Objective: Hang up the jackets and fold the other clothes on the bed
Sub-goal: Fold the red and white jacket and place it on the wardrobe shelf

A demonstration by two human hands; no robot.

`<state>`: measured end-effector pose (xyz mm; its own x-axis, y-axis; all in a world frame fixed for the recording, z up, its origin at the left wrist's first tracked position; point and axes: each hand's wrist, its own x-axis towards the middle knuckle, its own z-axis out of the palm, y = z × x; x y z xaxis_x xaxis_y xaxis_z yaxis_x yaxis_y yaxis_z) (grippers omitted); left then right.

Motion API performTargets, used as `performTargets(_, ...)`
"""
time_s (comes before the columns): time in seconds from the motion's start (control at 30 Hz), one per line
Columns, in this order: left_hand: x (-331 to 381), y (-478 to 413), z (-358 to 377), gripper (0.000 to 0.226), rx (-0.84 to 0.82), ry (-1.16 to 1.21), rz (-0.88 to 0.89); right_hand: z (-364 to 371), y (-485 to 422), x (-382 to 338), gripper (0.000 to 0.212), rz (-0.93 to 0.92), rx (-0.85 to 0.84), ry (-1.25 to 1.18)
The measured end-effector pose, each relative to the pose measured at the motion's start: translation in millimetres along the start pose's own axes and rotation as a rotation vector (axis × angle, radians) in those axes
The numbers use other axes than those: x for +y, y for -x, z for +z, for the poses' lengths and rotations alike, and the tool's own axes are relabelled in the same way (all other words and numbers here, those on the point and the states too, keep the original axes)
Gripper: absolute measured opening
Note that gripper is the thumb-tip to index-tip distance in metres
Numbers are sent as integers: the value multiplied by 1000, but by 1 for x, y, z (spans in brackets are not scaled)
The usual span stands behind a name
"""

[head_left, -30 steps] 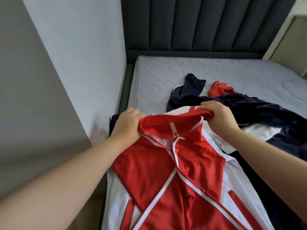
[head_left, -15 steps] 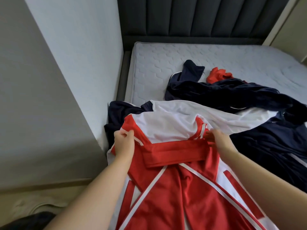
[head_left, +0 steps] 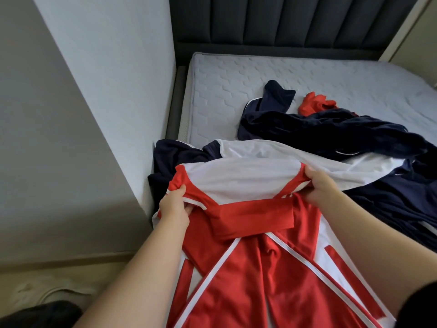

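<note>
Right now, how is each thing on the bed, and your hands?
Red and white jacket: held at both shoulders, unfolded.
Left hand: grips one shoulder.
Right hand: grips the other shoulder.
Navy clothes: crumpled, unfolded.
Small red garment: bunched up on the mattress.

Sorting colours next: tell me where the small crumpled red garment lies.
Head view, right of centre: the small red garment lies on the mattress, at the far edge of the navy clothes.
</note>
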<state>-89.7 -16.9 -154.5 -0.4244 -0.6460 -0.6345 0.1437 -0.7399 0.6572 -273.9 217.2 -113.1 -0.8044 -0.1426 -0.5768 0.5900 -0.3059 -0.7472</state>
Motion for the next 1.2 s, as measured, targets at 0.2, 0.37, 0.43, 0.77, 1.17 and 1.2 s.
performTargets(0.2, 3, 4, 5, 27, -162, 49, -34, 1, 7, 1, 11, 44, -39, 29)
performTargets(0.37, 2, 3, 2, 21, -92, 99, -69, -2, 5, -4, 13, -111, 188, 1)
performTargets(0.43, -2, 5, -2, 21, -161, 88, -118, -3, 8, 1, 22, -96, 91, -68)
performTargets(0.77, -28, 28, -5, 5, -349, -512, -150, -27, 19, 47, 12, -51, -153, 343)
performTargets(1.17, -29, 33, 28, 58, -305, -1706, 1416, 8, 30, 59, 57, -1221, -81, 1601)
performTargets(1.2, -33, 26, 31, 59, -359, -1859, 1381, 9, 24, 59, 58, -1200, -148, 1759)
